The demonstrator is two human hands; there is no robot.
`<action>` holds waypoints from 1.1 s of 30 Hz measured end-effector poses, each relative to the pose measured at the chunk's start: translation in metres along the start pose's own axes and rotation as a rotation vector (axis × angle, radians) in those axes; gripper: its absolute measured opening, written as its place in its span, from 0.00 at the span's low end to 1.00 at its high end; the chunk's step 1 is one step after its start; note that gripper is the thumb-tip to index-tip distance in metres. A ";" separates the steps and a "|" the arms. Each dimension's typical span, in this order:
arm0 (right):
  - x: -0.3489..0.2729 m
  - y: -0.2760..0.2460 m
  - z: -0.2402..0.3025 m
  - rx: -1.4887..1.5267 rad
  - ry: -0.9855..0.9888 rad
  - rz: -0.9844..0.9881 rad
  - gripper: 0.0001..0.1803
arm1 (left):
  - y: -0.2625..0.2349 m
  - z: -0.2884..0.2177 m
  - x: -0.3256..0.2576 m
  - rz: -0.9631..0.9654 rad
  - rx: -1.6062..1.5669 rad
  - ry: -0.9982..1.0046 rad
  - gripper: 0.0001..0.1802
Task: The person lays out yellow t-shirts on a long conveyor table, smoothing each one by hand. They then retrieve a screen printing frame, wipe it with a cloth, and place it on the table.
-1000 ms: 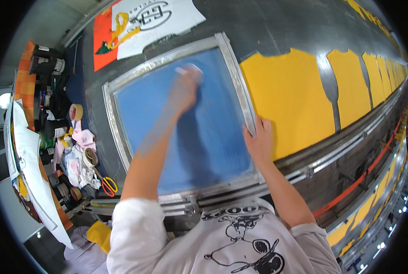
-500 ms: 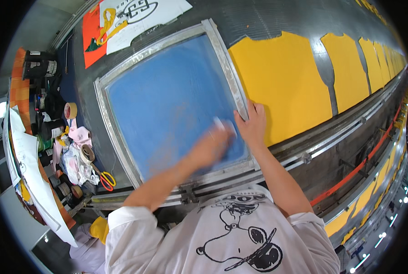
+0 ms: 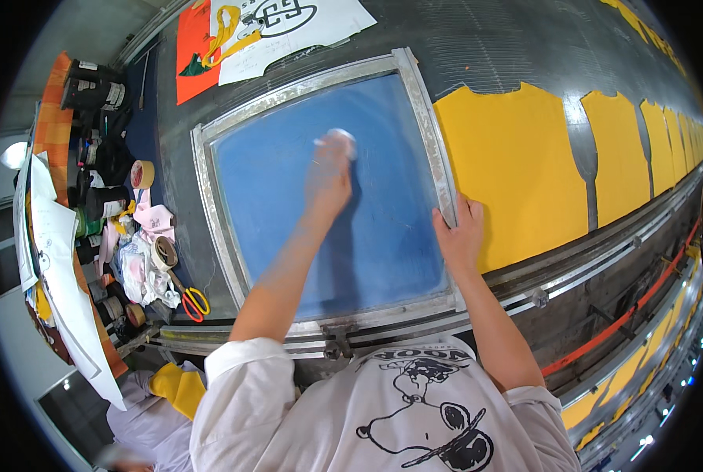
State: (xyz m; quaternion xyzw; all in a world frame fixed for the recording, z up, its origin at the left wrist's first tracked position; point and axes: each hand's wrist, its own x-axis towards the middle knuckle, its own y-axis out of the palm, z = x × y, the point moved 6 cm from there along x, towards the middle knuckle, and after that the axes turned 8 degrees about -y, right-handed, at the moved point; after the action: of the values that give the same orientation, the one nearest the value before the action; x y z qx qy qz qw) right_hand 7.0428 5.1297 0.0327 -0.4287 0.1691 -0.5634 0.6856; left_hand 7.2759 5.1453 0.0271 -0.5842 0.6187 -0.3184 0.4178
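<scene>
A screen printing frame with pale metal sides and a blue mesh lies flat on the dark table in front of me. Over the upper middle of the mesh, my left hand is closed round a white wad of cloth, blurred by motion; its exact kind is hard to make out. My right hand grips the right side of the frame near its lower corner, thumb on the metal and fingers round the outer side. Just right of it lies a yellow shirt-shaped fabric piece.
More yellow fabric pieces run along the table to the right. White paper and an orange sheet lie beyond the frame. At left are scissors, a tape roll and dark tubs. A metal rail follows the near edge.
My left hand has swept the white wad from the mesh's lower right to its upper middle. My right hand keeps its hold on the frame. The whole view has shifted slightly.
</scene>
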 end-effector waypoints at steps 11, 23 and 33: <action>0.002 0.004 0.005 -0.040 0.004 0.035 0.29 | -0.073 0.194 -0.051 -0.614 0.093 -0.520 0.22; 0.003 0.000 0.010 -0.092 0.005 0.045 0.30 | -0.075 0.199 -0.037 -0.633 -0.092 -0.719 0.20; 0.000 0.004 0.012 -0.198 -0.098 0.045 0.33 | 0.030 -0.026 -0.033 -0.424 -0.158 0.109 0.26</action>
State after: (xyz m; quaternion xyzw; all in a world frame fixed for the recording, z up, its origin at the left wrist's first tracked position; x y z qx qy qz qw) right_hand 7.0542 5.1347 0.0363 -0.5177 0.1997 -0.5069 0.6597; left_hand 7.2378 5.1792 0.0168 -0.7139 0.5268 -0.3808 0.2603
